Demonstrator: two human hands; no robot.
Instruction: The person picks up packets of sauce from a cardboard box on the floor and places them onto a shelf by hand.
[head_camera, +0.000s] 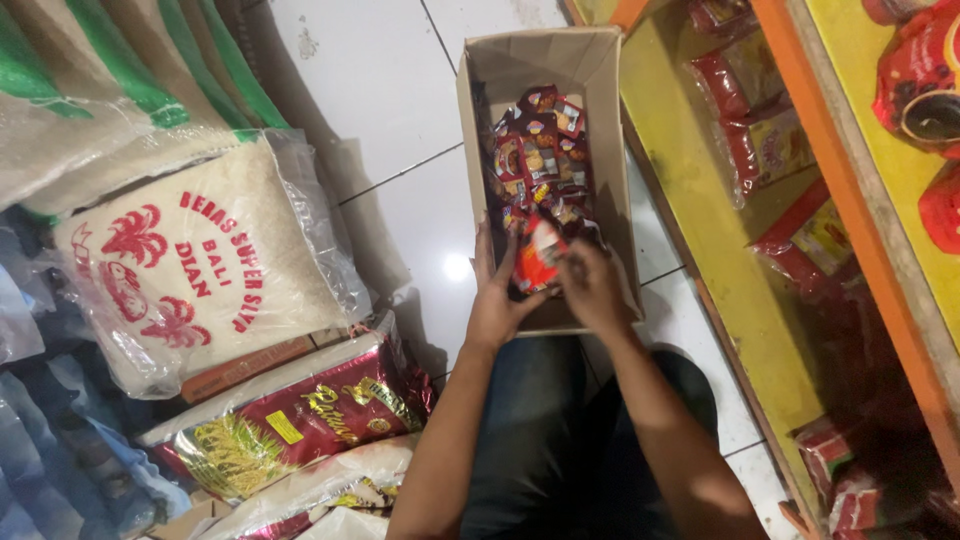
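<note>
An open cardboard box (603, 120) stands on the white tiled floor, half full of small dark red snack packets (540, 160). At the near end of the box both my hands hold a small red and orange packet (537, 255). My left hand (497, 290) cups it from the left with fingers stretched up along the box wall. My right hand (592, 285) closes on it from the right, over the box's near edge. My knees in dark trousers are just below the box.
Big sacks of rice lie stacked at the left: a clear one with red print (200, 265), a red and gold one (290, 420). A yellow and orange shelf (700, 200) at the right carries red snack packs (760, 140). Bare floor tiles (400, 90) lie between.
</note>
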